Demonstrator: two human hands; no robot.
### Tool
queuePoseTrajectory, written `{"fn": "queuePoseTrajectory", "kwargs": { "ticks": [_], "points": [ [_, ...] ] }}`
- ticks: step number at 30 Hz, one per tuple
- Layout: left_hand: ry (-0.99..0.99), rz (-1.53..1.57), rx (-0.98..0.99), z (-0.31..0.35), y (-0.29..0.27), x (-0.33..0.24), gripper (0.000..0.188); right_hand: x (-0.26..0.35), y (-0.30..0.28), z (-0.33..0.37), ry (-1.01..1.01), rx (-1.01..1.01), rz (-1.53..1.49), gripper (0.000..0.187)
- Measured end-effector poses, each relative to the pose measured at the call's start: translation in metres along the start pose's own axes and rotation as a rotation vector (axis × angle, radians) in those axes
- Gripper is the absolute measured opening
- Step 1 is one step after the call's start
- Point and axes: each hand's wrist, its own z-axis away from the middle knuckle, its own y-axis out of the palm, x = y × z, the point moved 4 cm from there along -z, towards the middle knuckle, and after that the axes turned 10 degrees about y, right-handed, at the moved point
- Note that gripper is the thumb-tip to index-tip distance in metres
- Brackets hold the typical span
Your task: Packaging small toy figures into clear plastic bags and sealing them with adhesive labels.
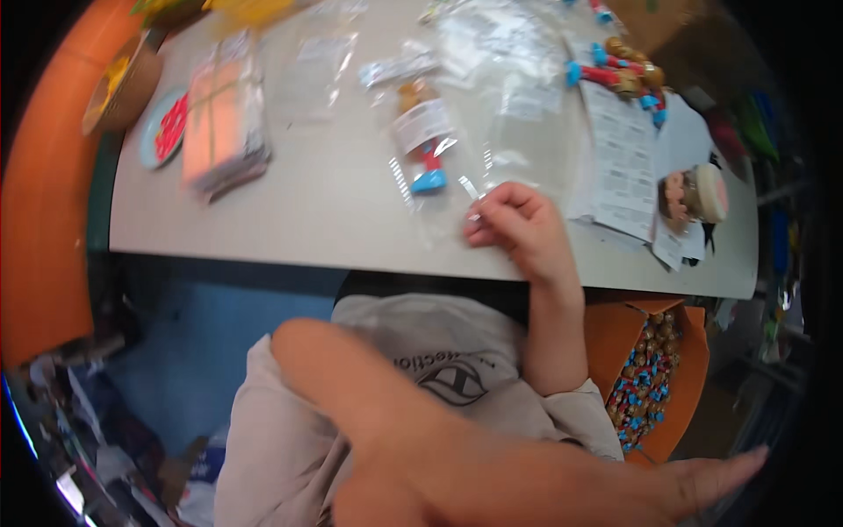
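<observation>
- White worktop [325, 198], papers [617, 167] at right
- Blue floor [219, 338] below it
- Orange box [694, 395] of small figures [645, 395], lower right
- Left hand [588, 479] blurred; cannot tell its grip
- Right hand [527, 230], grip narrow, pinching clear film [475, 216]
- Bagged figure [429, 178] lying on the worktop, beside that hand

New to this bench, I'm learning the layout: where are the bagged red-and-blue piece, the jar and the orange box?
Bagged red-and-blue piece [423, 129], head view: on the bag's white label.
Jar [680, 200], head view: on its clear side.
Orange box [690, 386], head view: on its right wall.
</observation>
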Motion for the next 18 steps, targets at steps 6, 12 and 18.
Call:
{"fn": "queuePoseTrajectory", "kwargs": {
  "ticks": [6, 12, 18],
  "points": [
    [0.139, 0.281, -0.042, 0.022, -0.032, -0.009, 0.055, 0.005, 0.013, -0.002, 0.002, -0.116, 0.037, 0.008],
    [-0.542, -1.627, 0.093, 0.097, -0.108, -0.033, 0.068, 0.009, 0.007, 0.011, -0.105, -0.075, 0.098, 0.012],
    [-0.447, -1.765, 0.159, 0.11, -0.122, -0.026, 0.066, 0.013, 0.005, 0.013, -0.075, 0.029, 0.192, 0.018]
  ]
}}
